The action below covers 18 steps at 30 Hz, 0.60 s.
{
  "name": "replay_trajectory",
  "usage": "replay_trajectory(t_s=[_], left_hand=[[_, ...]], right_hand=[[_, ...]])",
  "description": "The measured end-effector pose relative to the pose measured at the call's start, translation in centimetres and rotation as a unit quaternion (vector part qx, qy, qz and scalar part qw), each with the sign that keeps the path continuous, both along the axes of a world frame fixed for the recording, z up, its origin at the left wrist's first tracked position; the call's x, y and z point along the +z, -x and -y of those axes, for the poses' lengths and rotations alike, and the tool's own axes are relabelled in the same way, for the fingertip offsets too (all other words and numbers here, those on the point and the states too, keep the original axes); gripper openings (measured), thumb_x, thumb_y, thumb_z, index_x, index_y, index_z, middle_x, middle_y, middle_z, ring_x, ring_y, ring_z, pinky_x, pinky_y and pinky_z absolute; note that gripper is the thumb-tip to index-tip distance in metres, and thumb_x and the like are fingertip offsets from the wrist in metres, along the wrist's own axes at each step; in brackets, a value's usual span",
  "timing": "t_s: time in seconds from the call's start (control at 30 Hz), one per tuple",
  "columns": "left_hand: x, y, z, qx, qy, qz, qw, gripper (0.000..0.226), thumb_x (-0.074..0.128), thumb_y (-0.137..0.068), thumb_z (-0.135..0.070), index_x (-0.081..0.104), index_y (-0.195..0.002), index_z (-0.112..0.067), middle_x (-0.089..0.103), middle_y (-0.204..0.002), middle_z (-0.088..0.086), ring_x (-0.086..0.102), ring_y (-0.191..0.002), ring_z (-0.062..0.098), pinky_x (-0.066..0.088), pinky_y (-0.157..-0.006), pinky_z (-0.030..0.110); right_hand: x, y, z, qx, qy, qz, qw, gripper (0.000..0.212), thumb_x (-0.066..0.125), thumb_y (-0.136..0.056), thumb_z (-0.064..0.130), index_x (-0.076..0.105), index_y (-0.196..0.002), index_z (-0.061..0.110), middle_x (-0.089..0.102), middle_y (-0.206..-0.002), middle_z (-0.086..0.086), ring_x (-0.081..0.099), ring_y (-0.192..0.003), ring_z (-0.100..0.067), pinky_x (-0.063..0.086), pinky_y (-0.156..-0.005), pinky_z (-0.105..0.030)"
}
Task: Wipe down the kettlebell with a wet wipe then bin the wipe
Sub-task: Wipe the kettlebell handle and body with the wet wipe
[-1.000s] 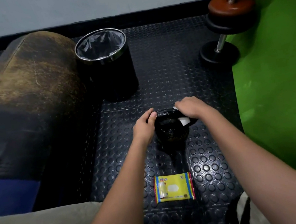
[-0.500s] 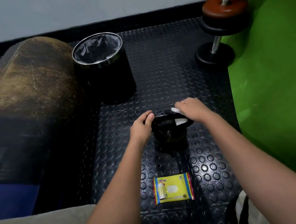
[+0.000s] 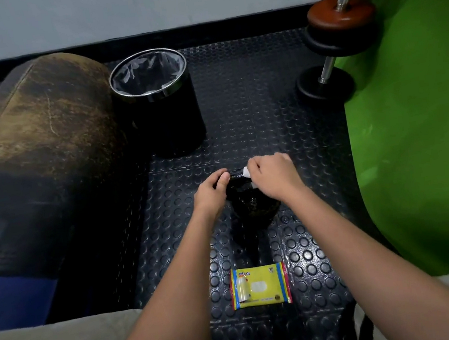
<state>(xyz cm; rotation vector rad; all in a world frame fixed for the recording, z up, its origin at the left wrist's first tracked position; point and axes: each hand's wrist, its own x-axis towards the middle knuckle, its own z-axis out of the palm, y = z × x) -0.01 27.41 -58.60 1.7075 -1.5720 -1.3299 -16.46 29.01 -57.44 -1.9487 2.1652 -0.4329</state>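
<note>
nearest the camera, a yellow wipe pack (image 3: 260, 285) lies flat on the studded black floor mat (image 3: 307, 247), between the two forearms. its edges carry red and blue stripes, a pale flap sits in the middle, and the only writing that can be made out is a "10" near its top left corner; the smaller print is too fine to read, so no brand can be told

just beyond the pack stands the black kettlebell (image 3: 254, 207), upright on the mat. the left hand (image 3: 211, 193) curls its fingers round the left end of the handle, steadying it. the right hand (image 3: 271, 176) is closed over the right part of the handle with the white wipe (image 3: 246, 172) bunched under its fingers; only a small corner of the wipe shows beside the knuckles and a little below them

as a judgement, the wiping is under way and sits on the handle; the round body below looks dark and glossy, but whether it has been wiped cannot be told. binning is not yet done, since the wipe is in the hand

further off, to the left, a black bin (image 3: 156, 104) with a shiny rim and a grey liner stands near a worn brown bolster (image 3: 31, 124); no wipe shows inside it. to the far right a dumbbell (image 3: 335, 41) leans against a green backdrop (image 3: 419, 144). none of these bears readable writing
</note>
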Motion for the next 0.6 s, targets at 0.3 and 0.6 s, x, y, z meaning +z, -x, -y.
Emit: replay_trajectory(t_s=[0.3,0.6], left_hand=[[0.3,0.5,-0.3,-0.026,0.013,0.014,0.999,0.038,0.050,-0.100,-0.046,0.059,-0.134,-0.033,0.060,-0.136,-0.006,0.049,-0.130,0.016,0.037,-0.112,0.035],[0.5,0.5,-0.6,-0.011,0.011,0.009,1.000,0.039,0.050,-0.100,-0.045,0.057,-0.137,-0.033,0.058,-0.139,-0.006,0.047,-0.133,0.015,0.034,-0.111,0.032]], right_hand=[[-2.7,3.1,-3.7,-0.179,0.050,0.349,0.919,0.040,0.036,-0.104,0.037,0.060,-0.079,0.016,0.056,-0.073,0.004,0.050,-0.068,-0.014,0.039,-0.066,-0.033],[-2.4,0.5,-3.5,-0.301,0.098,0.330,0.890,0.034,0.032,-0.103,0.030,0.061,-0.092,0.019,0.060,-0.089,0.004,0.055,-0.081,-0.014,0.045,-0.068,-0.033]])
